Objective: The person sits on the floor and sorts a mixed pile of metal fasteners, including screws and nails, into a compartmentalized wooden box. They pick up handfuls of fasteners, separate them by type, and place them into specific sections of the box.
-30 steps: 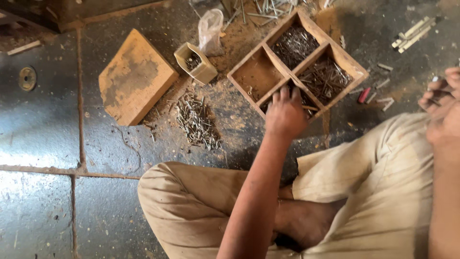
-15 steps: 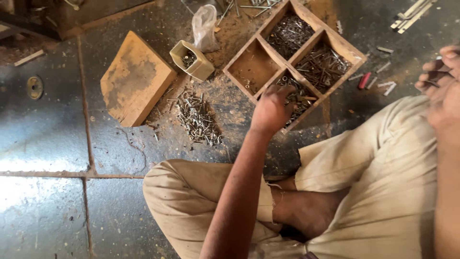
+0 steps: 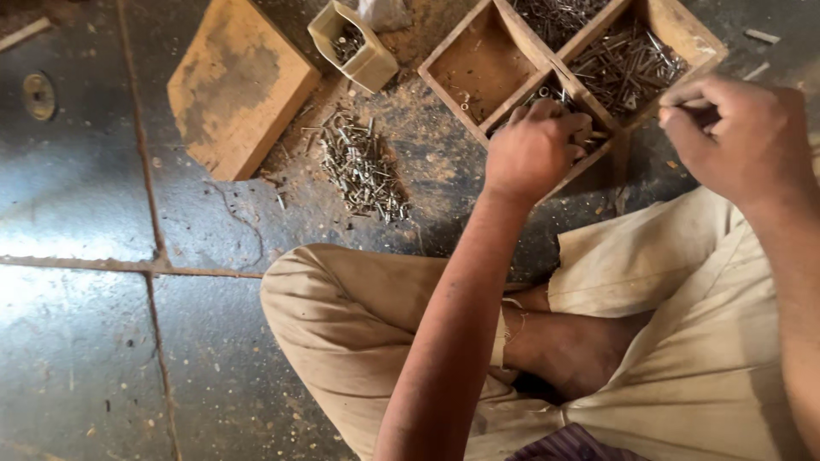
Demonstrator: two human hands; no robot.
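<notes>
Your left hand [image 3: 534, 149] is in the near box of the wooden tray [image 3: 512, 81], fingers curled shut on some nails. Your right hand [image 3: 739, 137] pinches one small nail. Next, lift the handful out slowly.

I sit cross-legged on a dark stone-slab floor [image 3: 77, 341], dusty, with seams crossing at the left of the frame. Directly on it lie a flat wooden block [image 3: 239, 85] at upper left, a small open box [image 3: 354, 44] beside it, a loose heap of nails [image 3: 363, 166] at centre, and a divided wooden tray [image 3: 465, 64] at upper right.
</notes>
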